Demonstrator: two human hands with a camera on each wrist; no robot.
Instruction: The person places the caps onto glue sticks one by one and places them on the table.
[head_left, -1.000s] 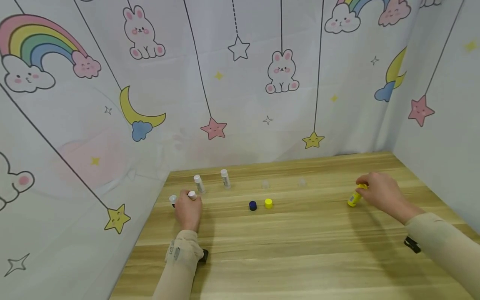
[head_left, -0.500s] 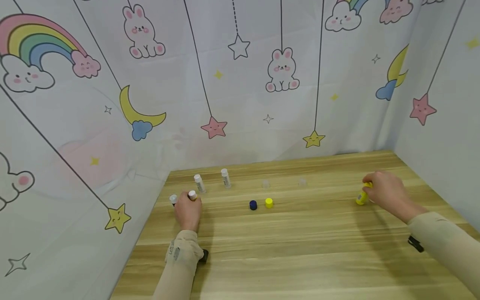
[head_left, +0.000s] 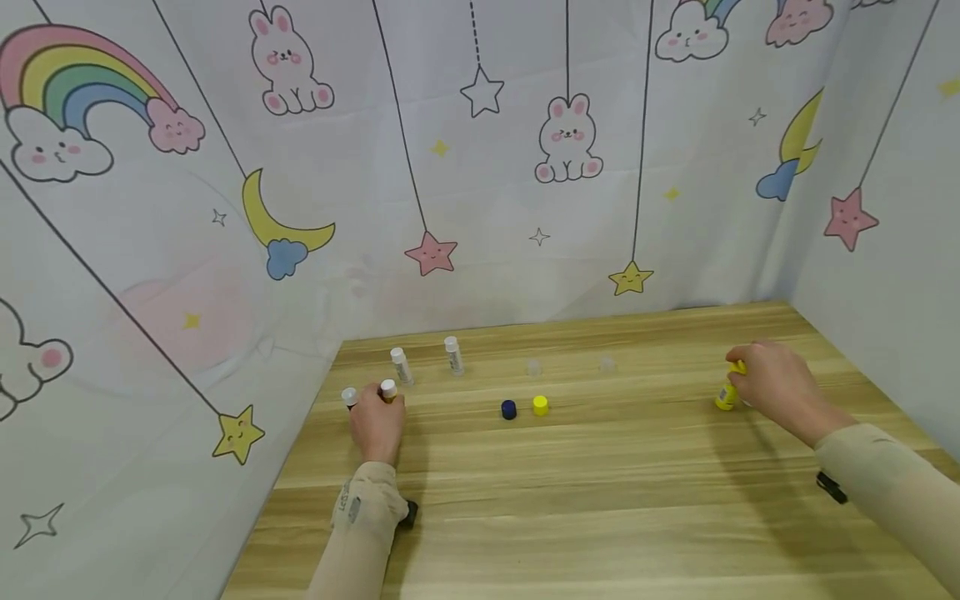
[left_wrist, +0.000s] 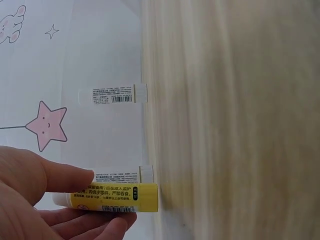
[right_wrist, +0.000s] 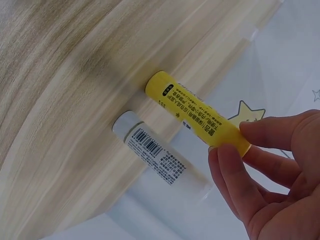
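My left hand [head_left: 377, 423] holds a yellow glue stick [left_wrist: 117, 197] with a white top, thumb on one side and fingers on the other. A second white-topped stick [head_left: 349, 397] stands just left of that hand, its lower part hidden. Behind are two white glue sticks [head_left: 402, 367], standing apart. At the right, my right hand [head_left: 776, 383] pinches another yellow glue stick [right_wrist: 195, 112] near its top between thumb and fingers. Close beside it is a white glue stick [right_wrist: 157, 155], mostly hidden by the hand in the head view.
A navy cap [head_left: 508, 409] and a yellow cap [head_left: 540, 406] sit mid-table, with two clear caps [head_left: 533, 367] farther back. A printed curtain [head_left: 495, 192] hangs behind the wooden table [head_left: 570, 500] and along its sides.
My right hand has moved slightly right with the yellow glue stick, which tilts less than before and now sits lower beside the white one. The left hand keeps its hold in place.
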